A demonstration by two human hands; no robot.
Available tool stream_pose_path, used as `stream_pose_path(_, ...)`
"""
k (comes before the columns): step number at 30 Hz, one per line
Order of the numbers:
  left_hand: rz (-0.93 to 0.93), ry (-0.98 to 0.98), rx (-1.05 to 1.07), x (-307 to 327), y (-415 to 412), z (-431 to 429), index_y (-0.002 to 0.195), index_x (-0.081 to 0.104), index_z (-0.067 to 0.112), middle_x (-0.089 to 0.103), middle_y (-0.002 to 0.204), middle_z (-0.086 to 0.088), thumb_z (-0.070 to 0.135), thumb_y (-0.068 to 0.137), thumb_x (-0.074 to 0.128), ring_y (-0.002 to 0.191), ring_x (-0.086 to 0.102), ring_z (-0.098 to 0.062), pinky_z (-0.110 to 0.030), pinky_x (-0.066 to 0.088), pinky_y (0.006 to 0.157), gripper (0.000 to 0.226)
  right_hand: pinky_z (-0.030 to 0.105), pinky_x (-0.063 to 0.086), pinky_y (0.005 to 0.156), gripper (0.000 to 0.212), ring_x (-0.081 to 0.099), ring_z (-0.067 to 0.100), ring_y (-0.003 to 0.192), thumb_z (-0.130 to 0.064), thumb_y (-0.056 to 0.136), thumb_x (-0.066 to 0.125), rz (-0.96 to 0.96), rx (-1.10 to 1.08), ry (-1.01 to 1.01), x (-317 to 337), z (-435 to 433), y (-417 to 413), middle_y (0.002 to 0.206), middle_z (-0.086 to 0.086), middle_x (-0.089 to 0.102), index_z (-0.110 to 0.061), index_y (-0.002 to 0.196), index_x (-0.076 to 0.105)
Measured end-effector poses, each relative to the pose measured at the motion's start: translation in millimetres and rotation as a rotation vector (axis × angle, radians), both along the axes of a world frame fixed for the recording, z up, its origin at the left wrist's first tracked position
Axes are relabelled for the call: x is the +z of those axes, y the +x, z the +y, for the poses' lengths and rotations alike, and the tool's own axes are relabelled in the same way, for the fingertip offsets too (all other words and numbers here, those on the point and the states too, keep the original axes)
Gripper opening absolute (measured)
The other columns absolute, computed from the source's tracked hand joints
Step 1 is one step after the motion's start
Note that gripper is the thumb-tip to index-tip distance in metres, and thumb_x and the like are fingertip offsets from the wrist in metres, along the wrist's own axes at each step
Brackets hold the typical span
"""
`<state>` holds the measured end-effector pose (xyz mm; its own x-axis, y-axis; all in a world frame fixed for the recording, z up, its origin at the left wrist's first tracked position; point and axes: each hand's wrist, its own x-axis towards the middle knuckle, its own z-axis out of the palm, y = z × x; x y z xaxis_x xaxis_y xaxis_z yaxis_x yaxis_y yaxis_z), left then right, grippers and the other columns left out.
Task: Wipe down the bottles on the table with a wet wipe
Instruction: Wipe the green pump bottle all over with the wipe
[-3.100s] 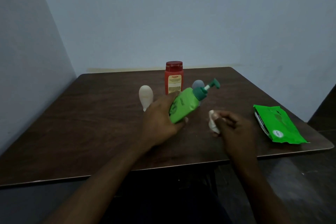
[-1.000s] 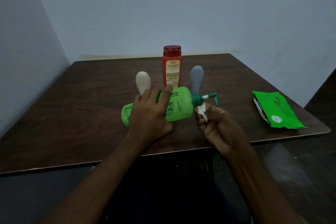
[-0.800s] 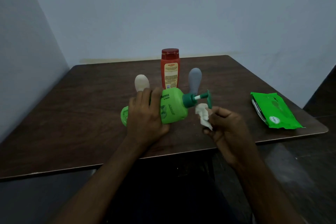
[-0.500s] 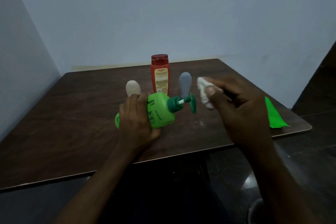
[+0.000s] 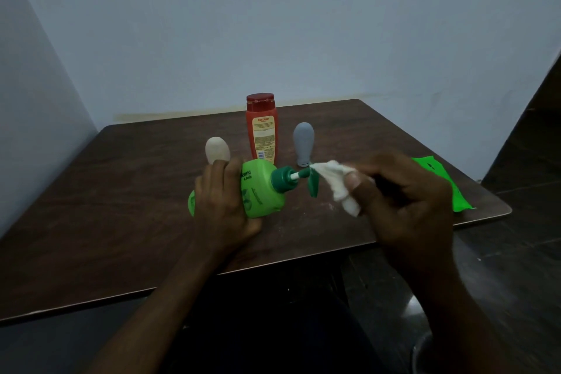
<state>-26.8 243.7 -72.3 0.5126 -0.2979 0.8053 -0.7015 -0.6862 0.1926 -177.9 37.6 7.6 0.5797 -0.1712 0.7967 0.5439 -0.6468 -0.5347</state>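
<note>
A green pump bottle [image 5: 263,191] lies on its side over the dark wooden table [image 5: 121,197], its dark green pump head [image 5: 309,181] pointing right. My left hand [image 5: 223,203] grips the bottle's body from above. My right hand [image 5: 400,200] holds a crumpled white wet wipe [image 5: 335,184] whose tip touches the pump head. Behind stand a red bottle [image 5: 261,129], a grey bulb-shaped bottle [image 5: 303,143] and a beige bulb-shaped bottle [image 5: 216,149], partly hidden by my left fingers.
A green pack of wipes [image 5: 440,182] lies near the table's right edge, partly hidden behind my right hand. Pale walls close in behind and to the left of the table. The near edge runs just under my forearms.
My right hand has come down and to the left with the wipe, from beside the grey bottle to the pump head. The left hand keeps the bottle lying sideways.
</note>
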Motion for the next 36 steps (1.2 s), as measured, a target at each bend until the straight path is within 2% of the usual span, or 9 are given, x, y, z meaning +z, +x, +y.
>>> stream_pose_path(2,-0.001,0.013,-0.006,0.1,-0.3,-0.5,0.126,0.046,0.009,0.053,0.102,-0.014,0.036,0.067,0.074,0.086,0.047,-0.029,-0.042,0.042,0.069,0.071,0.032,0.053,0.058,0.009,0.066,0.013,0.069,-0.012,0.094,0.065,-0.036,-0.019,0.077,4.7,-2.2,5.1,0.078,0.002,0.069,-0.007,0.092,0.073)
stream_pose_path(7,-0.010,0.021,0.003,-0.3,0.0,-0.3,0.126,0.047,0.008,0.054,0.100,-0.015,0.027,0.062,0.084,0.085,0.048,-0.031,-0.044,0.044,0.068,0.077,0.019,0.050,0.066,0.015,0.065,0.011,0.081,-0.015,0.095,0.064,0.047,0.025,0.009,5.9,11.2,23.2,0.092,0.004,0.068,-0.006,0.103,0.073)
stream_pose_path(10,-0.015,0.017,0.006,1.3,0.9,0.0,0.126,0.048,0.008,0.054,0.099,-0.015,0.029,0.064,0.082,0.084,0.050,-0.032,-0.044,0.043,0.068,0.074,0.031,0.055,0.071,0.022,0.066,0.015,0.089,-0.023,0.095,0.063,0.147,0.131,-0.039,4.0,14.5,30.8,0.099,0.003,0.068,-0.010,0.110,0.073)
stream_pose_path(14,-0.016,0.076,0.001,0.1,3.1,0.2,0.126,0.049,0.007,0.056,0.100,-0.016,0.031,0.064,0.080,0.085,0.052,-0.034,-0.043,0.041,0.069,0.073,0.037,0.053,0.065,0.019,0.064,0.013,0.074,-0.029,0.093,0.061,0.263,0.129,-0.049,12.2,1.4,42.8,0.088,-0.004,0.069,-0.018,0.098,0.076)
stream_pose_path(17,-0.008,0.097,-0.008,-0.4,4.7,0.0,0.126,0.049,0.007,0.056,0.102,-0.016,0.035,0.066,0.074,0.087,0.053,-0.035,-0.040,0.039,0.070,0.071,0.028,0.047,0.065,0.020,0.061,0.002,0.071,-0.035,0.095,0.053,0.374,0.102,-0.149,18.7,-5.5,55.4,0.078,-0.015,0.067,-0.031,0.087,0.071)
stream_pose_path(20,-0.019,0.076,-0.034,-0.2,2.0,-1.6,0.126,0.047,0.007,0.055,0.101,-0.016,0.036,0.064,0.075,0.087,0.051,-0.033,-0.041,0.040,0.071,0.074,0.018,0.040,0.064,0.023,0.057,-0.008,0.068,-0.023,0.098,0.054,0.431,0.015,-0.170,16.1,-7.8,71.3,0.068,-0.018,0.061,-0.029,0.078,0.063)
stream_pose_path(23,-0.024,0.065,-0.031,1.0,0.3,-2.1,0.126,0.046,0.007,0.056,0.101,-0.017,0.038,0.067,0.073,0.086,0.052,-0.034,-0.043,0.043,0.070,0.072,0.014,0.037,0.057,0.024,0.055,-0.006,0.058,-0.018,0.099,0.055,0.317,-0.037,-0.004,8.3,-13.8,74.8,0.058,-0.021,0.059,-0.026,0.080,0.066)
stream_pose_path(27,-0.017,0.038,-0.010,3.0,2.2,-2.6,0.127,0.047,0.007,0.055,0.100,-0.017,0.038,0.069,0.072,0.086,0.051,-0.034,-0.046,0.044,0.069,0.070,0.020,0.049,0.057,0.014,0.059,0.007,0.056,-0.022,0.099,0.059,0.095,0.024,0.273,3.7,-7.3,45.5,0.074,-0.006,0.070,-0.017,0.099,0.072)
stream_pose_path(36,-0.027,0.050,-0.008,1.3,0.9,-2.0,0.128,0.047,0.007,0.055,0.100,-0.016,0.036,0.069,0.079,0.085,0.051,-0.033,-0.043,0.043,0.068,0.074,0.019,0.050,0.065,0.017,0.063,0.012,0.075,-0.020,0.087,0.073,0.069,0.018,0.147,-9.2,14.2,42.2,0.086,0.001,0.067,-0.005,0.096,0.071)
